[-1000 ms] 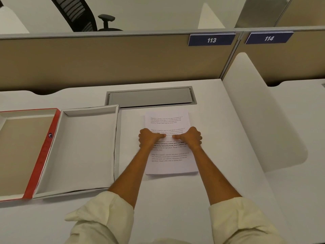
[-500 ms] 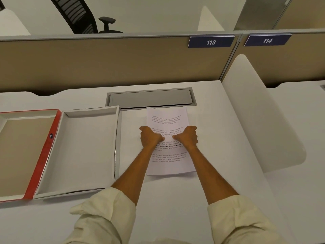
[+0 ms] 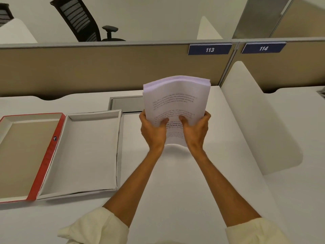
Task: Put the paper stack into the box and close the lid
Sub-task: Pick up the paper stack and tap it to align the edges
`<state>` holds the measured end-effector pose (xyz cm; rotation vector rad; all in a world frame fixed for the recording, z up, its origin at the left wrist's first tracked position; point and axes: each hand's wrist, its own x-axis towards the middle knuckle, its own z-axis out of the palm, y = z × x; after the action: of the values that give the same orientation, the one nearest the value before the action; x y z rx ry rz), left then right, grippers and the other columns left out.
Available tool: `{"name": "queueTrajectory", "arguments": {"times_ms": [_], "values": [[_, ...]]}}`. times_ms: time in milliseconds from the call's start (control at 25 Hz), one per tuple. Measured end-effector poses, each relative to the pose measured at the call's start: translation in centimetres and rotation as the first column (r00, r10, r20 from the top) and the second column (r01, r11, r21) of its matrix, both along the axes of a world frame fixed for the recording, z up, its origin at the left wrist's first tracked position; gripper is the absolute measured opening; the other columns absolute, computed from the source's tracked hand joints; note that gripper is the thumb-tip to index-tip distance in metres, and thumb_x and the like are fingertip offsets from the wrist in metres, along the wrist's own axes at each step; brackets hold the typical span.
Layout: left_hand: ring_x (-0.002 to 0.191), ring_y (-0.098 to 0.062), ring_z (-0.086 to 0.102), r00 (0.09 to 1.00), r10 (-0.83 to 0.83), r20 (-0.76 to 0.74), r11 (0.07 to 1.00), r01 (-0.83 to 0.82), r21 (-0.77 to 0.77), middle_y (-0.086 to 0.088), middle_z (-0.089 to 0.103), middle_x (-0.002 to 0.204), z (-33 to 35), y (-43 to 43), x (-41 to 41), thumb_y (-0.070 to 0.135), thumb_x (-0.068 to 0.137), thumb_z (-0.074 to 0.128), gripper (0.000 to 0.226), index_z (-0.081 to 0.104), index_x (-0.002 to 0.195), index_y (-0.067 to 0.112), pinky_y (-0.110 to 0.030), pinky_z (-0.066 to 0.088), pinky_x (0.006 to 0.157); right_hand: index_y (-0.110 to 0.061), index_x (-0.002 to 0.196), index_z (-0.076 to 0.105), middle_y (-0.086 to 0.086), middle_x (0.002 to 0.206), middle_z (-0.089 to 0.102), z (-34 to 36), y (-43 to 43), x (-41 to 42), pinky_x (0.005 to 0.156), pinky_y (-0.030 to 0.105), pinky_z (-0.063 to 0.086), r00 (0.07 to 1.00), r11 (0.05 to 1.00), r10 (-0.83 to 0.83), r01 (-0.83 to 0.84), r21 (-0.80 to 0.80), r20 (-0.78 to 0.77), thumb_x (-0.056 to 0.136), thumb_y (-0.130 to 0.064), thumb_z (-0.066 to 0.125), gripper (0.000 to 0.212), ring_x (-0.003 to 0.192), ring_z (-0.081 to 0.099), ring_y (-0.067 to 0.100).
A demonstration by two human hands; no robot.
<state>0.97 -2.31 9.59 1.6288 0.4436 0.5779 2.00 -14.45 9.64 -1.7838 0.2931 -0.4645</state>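
A white paper stack (image 3: pixel 175 97) with printed text is tilted up off the desk, its far edge raised and fanned. My left hand (image 3: pixel 153 131) grips its left side and my right hand (image 3: pixel 196 131) grips its right side, thumbs on top. To the left lies the open box (image 3: pixel 119 147), a shallow white tray with nothing in it. Its lid (image 3: pixel 49 155), red-edged with a tan inside, lies flat, joined to the tray's left side.
The white desk (image 3: pixel 175 191) is bounded by a beige partition (image 3: pixel 105 67) at the back and a white rounded divider (image 3: pixel 255 120) on the right. A grey cable hatch (image 3: pixel 126 103) sits behind the paper. A black chair stands beyond the partition.
Both hands were pressing the paper stack flat on the desk; now they have gripped its sides and lifted it, tilting the far edge upward.
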Motion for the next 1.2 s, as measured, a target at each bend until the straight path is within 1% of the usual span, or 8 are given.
{"name": "queueTrajectory", "arguments": {"times_ms": [160, 360, 520, 600, 680, 760, 960, 1200], "values": [[0.100, 0.007, 0.062, 0.996, -0.002, 0.090, 0.996, 0.010, -0.091, 0.024, 0.059, 0.105, -0.8, -0.4, -1.7, 0.027, 0.073, 0.085, 0.063, 0.043, 0.114, 0.051, -0.010, 0.054, 0.073, -0.042, 0.117, 0.032, 0.001, 0.120, 0.057, -1.2, -0.3, -1.7, 0.078, 0.019, 0.059, 0.994, 0.995, 0.002, -0.012, 0.097, 0.109, 0.076, -0.029, 0.083, 0.066, 0.106, 0.063, 0.016], [0.101, 0.011, 0.060, 0.997, -0.044, 0.057, 0.995, 0.048, -0.087, 0.026, 0.058, 0.105, -2.6, -0.5, -2.9, 0.025, 0.073, 0.085, 0.064, 0.042, 0.111, 0.054, -0.005, 0.052, 0.072, -0.054, 0.113, 0.032, -0.015, 0.112, 0.056, -3.2, -1.0, -3.1, 0.077, 0.013, 0.058, 0.997, 0.995, 0.012, -0.020, 0.100, 0.081, 0.074, -0.027, 0.085, 0.071, 0.106, 0.060, -0.004], [0.103, 0.006, 0.060, 0.994, -0.103, 0.047, 0.993, 0.105, -0.050, 0.027, 0.055, 0.110, -2.9, -0.2, -3.2, 0.028, 0.072, 0.085, 0.069, 0.039, 0.115, 0.055, -0.006, 0.051, 0.076, -0.047, 0.120, 0.030, -0.017, 0.113, 0.055, -3.8, -1.6, -3.1, 0.079, 0.012, 0.057, 0.998, 0.997, 0.028, -0.032, 0.074, 0.057, 0.073, -0.029, 0.085, 0.074, 0.107, 0.057, -0.010], [0.105, -0.002, 0.061, 0.989, -0.131, 0.061, 0.990, 0.134, -0.040, 0.026, 0.055, 0.113, -2.9, 0.1, -3.4, 0.029, 0.070, 0.087, 0.073, 0.038, 0.119, 0.054, -0.008, 0.051, 0.079, -0.041, 0.125, 0.029, -0.015, 0.118, 0.055, -4.1, -2.1, -3.0, 0.085, 0.024, 0.058, 0.998, 0.997, 0.057, -0.059, 0.054, 0.032, 0.070, -0.031, 0.087, 0.080, 0.113, 0.057, 0.000], [0.106, -0.005, 0.061, 0.985, -0.157, 0.075, 0.987, 0.160, -0.034, 0.024, 0.055, 0.114, -2.9, 0.4, -3.3, 0.028, 0.068, 0.088, 0.076, 0.039, 0.123, 0.048, -0.007, 0.051, 0.081, -0.038, 0.129, 0.029, -0.002, 0.128, 0.054, -4.1, -2.4, -2.9, 0.092, 0.037, 0.056, 0.996, 0.996, 0.092, -0.091, 0.022, -0.016, 0.066, -0.033, 0.089, 0.087, 0.121, 0.053, 0.022], [0.107, -0.007, 0.061, 0.983, -0.166, 0.073, 0.985, 0.168, -0.024, 0.024, 0.055, 0.114, -2.8, 0.7, -3.1, 0.028, 0.067, 0.089, 0.078, 0.040, 0.128, 0.039, -0.007, 0.050, 0.081, -0.037, 0.131, 0.030, 0.000, 0.128, 0.054, -4.1, -2.7, -2.8, 0.094, 0.040, 0.055, 0.993, 0.993, 0.115, -0.115, -0.010, -0.027, 0.063, -0.035, 0.090, 0.091, 0.120, 0.053, 0.027], [0.105, -0.004, 0.061, 0.978, -0.199, 0.063, 0.980, 0.200, -0.014, 0.028, 0.054, 0.113, -2.6, 1.3, -3.0, 0.029, 0.066, 0.089, 0.077, 0.040, 0.123, 0.047, -0.005, 0.050, 0.079, -0.043, 0.129, 0.033, -0.027, 0.113, 0.053, -3.7, -3.0, -2.9, 0.090, 0.025, 0.054, 0.993, 0.993, 0.116, -0.116, 0.028, -0.001, 0.060, -0.039, 0.090, 0.090, 0.107, 0.059, 0.007], [0.103, 0.000, 0.061, 0.974, -0.225, 0.023, 0.974, 0.226, -0.033, 0.025, 0.054, 0.113, -3.2, 1.2, -3.1, 0.029, 0.067, 0.087, 0.077, 0.038, 0.126, 0.038, -0.003, 0.048, 0.078, -0.060, 0.121, 0.028, -0.033, 0.113, 0.050, -3.4, -1.9, -3.3, 0.080, 0.008, 0.052, 0.996, 0.993, 0.084, -0.086, 0.080, 0.021, 0.060, -0.042, 0.090, 0.088, 0.108, 0.058, 0.004]]}}
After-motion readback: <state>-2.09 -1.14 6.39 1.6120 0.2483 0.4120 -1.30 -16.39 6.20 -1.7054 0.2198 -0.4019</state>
